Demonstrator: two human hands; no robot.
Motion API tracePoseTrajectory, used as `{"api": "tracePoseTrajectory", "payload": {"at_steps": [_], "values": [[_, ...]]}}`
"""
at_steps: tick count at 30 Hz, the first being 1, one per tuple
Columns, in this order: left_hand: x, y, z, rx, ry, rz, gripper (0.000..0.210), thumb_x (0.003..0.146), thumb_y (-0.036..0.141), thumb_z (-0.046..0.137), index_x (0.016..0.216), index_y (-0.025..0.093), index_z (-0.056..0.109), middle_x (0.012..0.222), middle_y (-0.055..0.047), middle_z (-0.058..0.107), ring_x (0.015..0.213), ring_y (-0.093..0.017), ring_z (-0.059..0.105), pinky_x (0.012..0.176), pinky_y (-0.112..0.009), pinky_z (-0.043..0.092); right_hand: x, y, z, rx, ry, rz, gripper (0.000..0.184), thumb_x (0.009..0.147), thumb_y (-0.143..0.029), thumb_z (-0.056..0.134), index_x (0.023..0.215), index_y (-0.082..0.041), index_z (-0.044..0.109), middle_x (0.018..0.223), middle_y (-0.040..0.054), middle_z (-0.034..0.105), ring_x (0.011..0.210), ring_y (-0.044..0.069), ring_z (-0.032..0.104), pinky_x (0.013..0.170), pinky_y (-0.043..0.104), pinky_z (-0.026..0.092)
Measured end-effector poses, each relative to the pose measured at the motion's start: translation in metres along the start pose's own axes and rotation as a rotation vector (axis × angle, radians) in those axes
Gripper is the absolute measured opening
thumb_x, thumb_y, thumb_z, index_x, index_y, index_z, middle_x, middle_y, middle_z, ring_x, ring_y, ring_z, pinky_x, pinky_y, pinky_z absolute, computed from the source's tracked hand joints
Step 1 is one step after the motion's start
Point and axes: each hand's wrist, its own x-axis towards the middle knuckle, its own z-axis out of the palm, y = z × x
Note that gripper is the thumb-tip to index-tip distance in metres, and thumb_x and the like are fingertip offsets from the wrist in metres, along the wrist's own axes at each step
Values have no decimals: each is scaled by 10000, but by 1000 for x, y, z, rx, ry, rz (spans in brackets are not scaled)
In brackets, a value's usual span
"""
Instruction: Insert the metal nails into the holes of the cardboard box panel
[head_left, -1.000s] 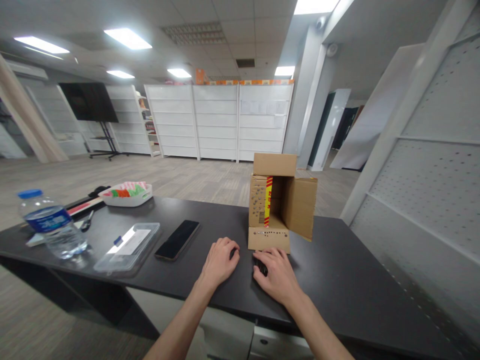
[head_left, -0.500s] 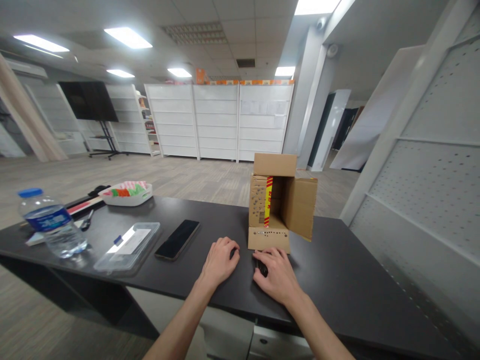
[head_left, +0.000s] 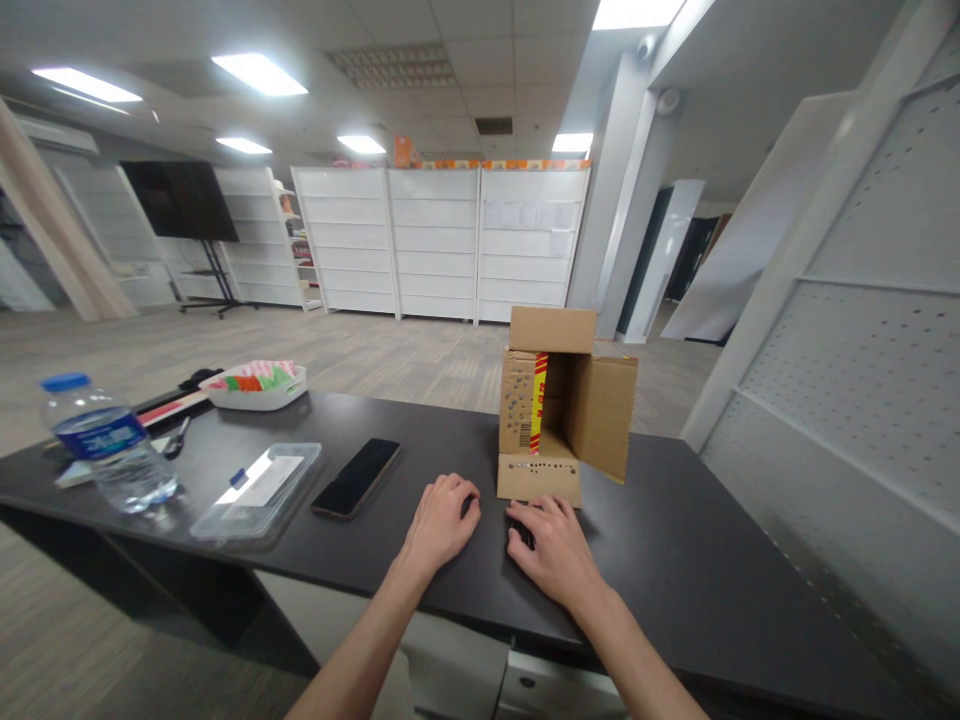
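Observation:
My left hand [head_left: 444, 518] rests on the dark desk with its fingers curled and the thumb close to the index finger. Something small and dark shows between thumb and finger, too hidden to name. Just to the right, my right hand [head_left: 553, 545] lies curled palm down over a black ridged thing [head_left: 523, 532], mostly covered by the fingers. Directly beyond that hand stands an open cardboard box [head_left: 517, 400] on its side, its opening towards me. The front flap [head_left: 538, 480] hangs down near my right fingertips, and a side flap [head_left: 606, 415] sticks out right.
Left of my hands lie a phone [head_left: 357, 478] and a clear plastic case [head_left: 259, 490]. A water bottle [head_left: 109, 440] stands at the far left, with a white basket [head_left: 255, 392] of colourful packets behind. A perforated panel [head_left: 855, 350] rises on the right.

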Motion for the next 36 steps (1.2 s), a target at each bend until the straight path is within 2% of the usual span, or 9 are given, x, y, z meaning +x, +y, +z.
{"api": "tracePoseTrajectory", "payload": {"at_steps": [11, 19, 23, 27, 36], "values": [[-1, 0, 0, -3, -1, -2, 165, 918, 216, 514, 933, 228, 678, 1024, -39, 669, 1017, -213, 585, 868, -346, 420, 1, 3, -1, 43, 27, -25, 270, 989, -170, 423, 1062, -228, 677, 1010, 46, 739, 995, 217, 601, 976, 409, 357], [1, -2, 3, 0, -3, -4, 164, 912, 220, 522, 945, 233, 682, 1031, -38, 672, 1020, -215, 585, 874, -346, 422, 4, 16, 7, 191, 64, 55, 295, 1052, -278, 321, 1061, -230, 612, 985, 59, 702, 951, 238, 620, 858, 367, 403], [1, -1, 2, -2, -5, -6, 169, 911, 217, 520, 935, 231, 687, 1016, -41, 675, 1011, -214, 581, 867, -346, 420, 7, 21, 10, 428, 140, 137, 288, 1043, -353, 355, 1028, -240, 619, 972, 48, 700, 937, 230, 634, 843, 342, 432], [1, 0, 1, -2, -4, -11, 175, 917, 222, 512, 918, 230, 686, 1014, -40, 677, 1006, -213, 580, 857, -346, 419, 13, 25, 11, 633, 281, 256, 328, 1018, -440, 394, 975, -221, 634, 951, 55, 693, 887, 217, 637, 820, 327, 464], [2, -3, 3, -15, -2, -15, 168, 906, 210, 509, 908, 229, 676, 1006, -35, 674, 994, -207, 575, 846, -339, 411, 32, 44, 16, 767, 596, 460, 357, 932, -518, 488, 978, -194, 632, 894, 59, 676, 774, 215, 628, 740, 349, 501]]}}
